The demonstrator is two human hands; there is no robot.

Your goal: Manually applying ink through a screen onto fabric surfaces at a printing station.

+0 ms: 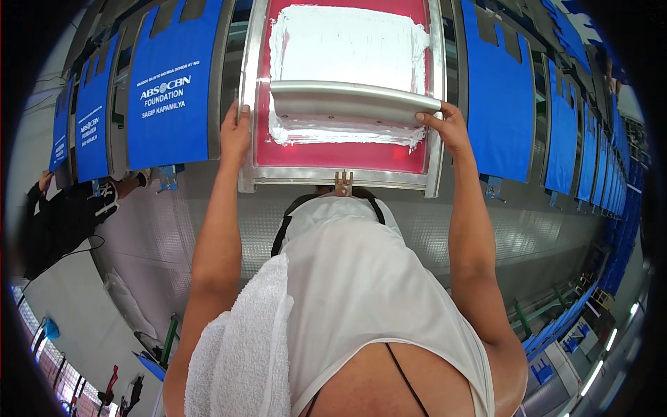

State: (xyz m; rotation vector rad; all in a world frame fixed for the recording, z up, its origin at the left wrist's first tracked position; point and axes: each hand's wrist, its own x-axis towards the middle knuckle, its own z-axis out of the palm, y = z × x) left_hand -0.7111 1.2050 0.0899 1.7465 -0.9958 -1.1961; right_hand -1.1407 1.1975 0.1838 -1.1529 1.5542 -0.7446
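A silk-screen frame point(435, 59) with metal rails and red mesh point(263, 149) lies in front of me. Thick white ink point(347, 42) covers much of the mesh. Across the lower part of the ink lies a wide metal squeegee point(347, 101), its ends near both side rails. My right hand point(448, 129) grips the squeegee's right end, thumb on its face and fingers behind. My left hand point(236, 132) is closed around the frame's left rail, thumb up along it; its fingertips are partly hidden.
Blue bag panels point(174, 90) with white print lie on boards to the left, and plain blue panels point(497, 104) to the right. A metal bracket point(343, 183) sits at the frame's near edge. Another person point(69, 215) in dark clothes stands at far left, touching a panel.
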